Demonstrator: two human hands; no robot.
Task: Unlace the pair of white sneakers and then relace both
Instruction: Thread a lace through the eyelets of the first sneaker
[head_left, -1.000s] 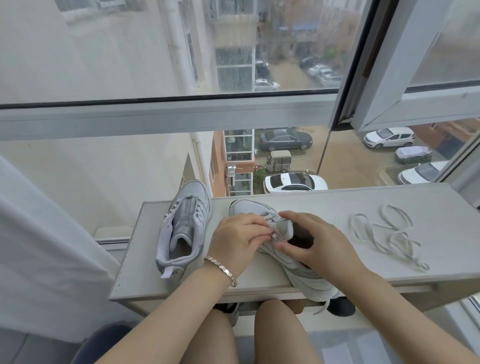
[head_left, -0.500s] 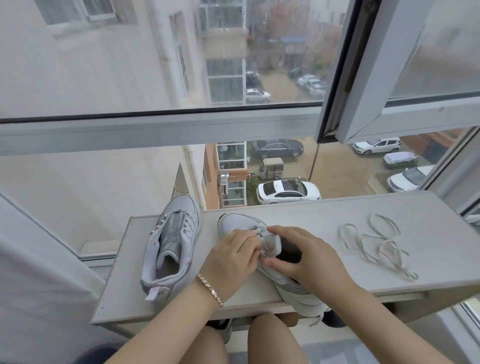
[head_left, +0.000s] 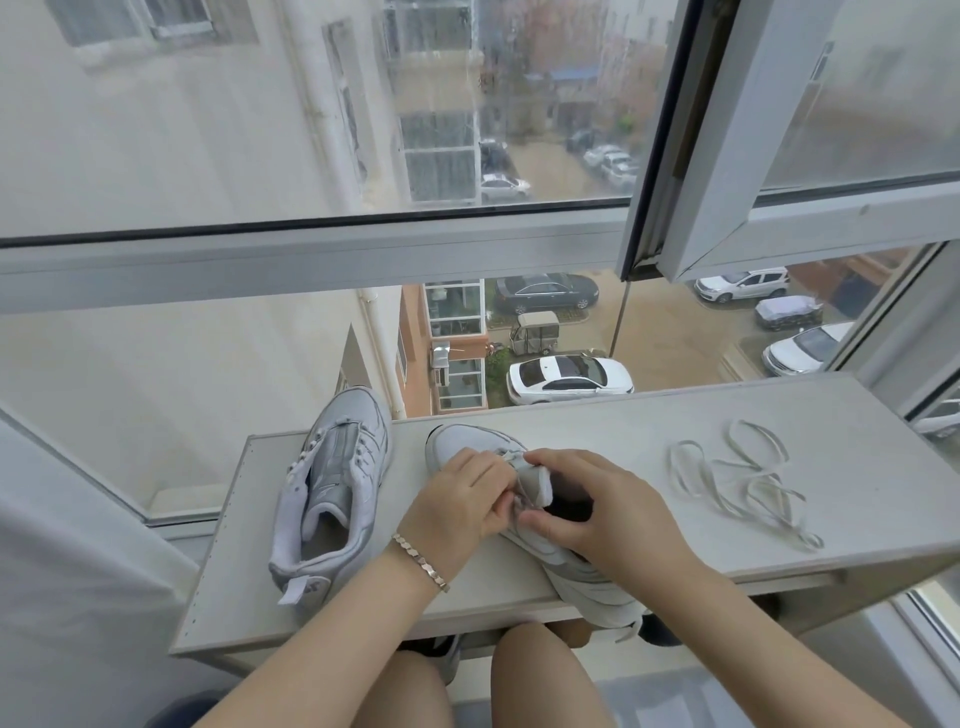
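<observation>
- Head view, looking down: the left hand (head_left: 457, 504), fingers curled, pinches the lace (head_left: 511, 458) at the throat of the near sneaker (head_left: 462, 441). The right hand (head_left: 613, 514) grips the same sneaker, with the index finger laid over the tongue (head_left: 537, 480) and the thumb pressed to the side below it.
- That sneaker lies aslant on the tabletop (head_left: 597, 431). Its toe points away toward the window and a little left, and its heel overhangs the near edge to the right.
- A bracelet (head_left: 421, 558) circles the left wrist.
- Just left of the hands, the second sneaker (head_left: 332, 488) stands unlaced. Its toe points at the window, its heel is near the front edge, and its long axis runs roughly front to back.
- Well to the right, a loose lace (head_left: 748, 478) lies in tangled loops.
- Compared with a second ago, both hands remain at the same eyelets, and the sneakers and loose lace have not shifted on the tabletop.
</observation>
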